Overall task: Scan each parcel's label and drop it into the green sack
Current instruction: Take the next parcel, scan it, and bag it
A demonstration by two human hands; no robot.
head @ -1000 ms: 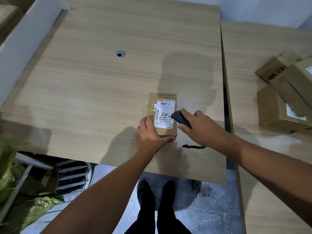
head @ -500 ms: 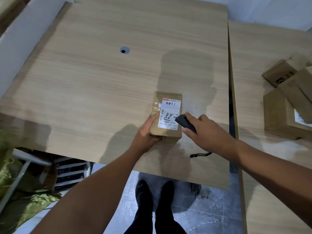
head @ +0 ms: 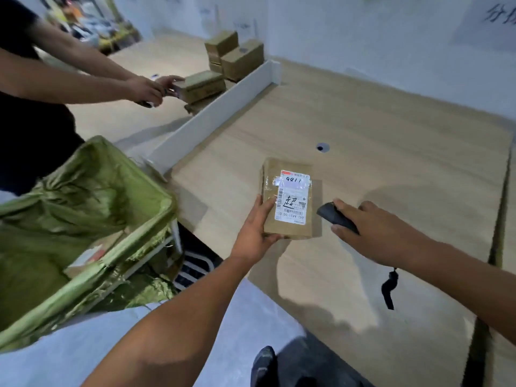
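A small brown cardboard parcel (head: 290,222) with a white label (head: 293,198) on top is lifted off the wooden table (head: 391,169). My left hand (head: 255,233) grips its near left corner, thumb on the top face. To the parcel's right, my right hand (head: 377,227) holds a black handheld scanner (head: 333,215) whose nose points at the label. A black wrist strap (head: 388,287) hangs below that wrist. The green sack (head: 83,196) stands open on a white frame at the left, beside the table's near left corner.
Another person at the far left handles a brown box (head: 203,85) on the neighbouring table, with more boxes (head: 237,55) stacked behind. A white divider board (head: 217,115) runs between the two tables. A cable hole (head: 323,148) sits beyond the parcel. My shoe (head: 264,367) shows below.
My view has swung left, bringing the green sack and the other person into sight. My left hand has raised the parcel from the table; the right hand with the scanner has drawn slightly away.
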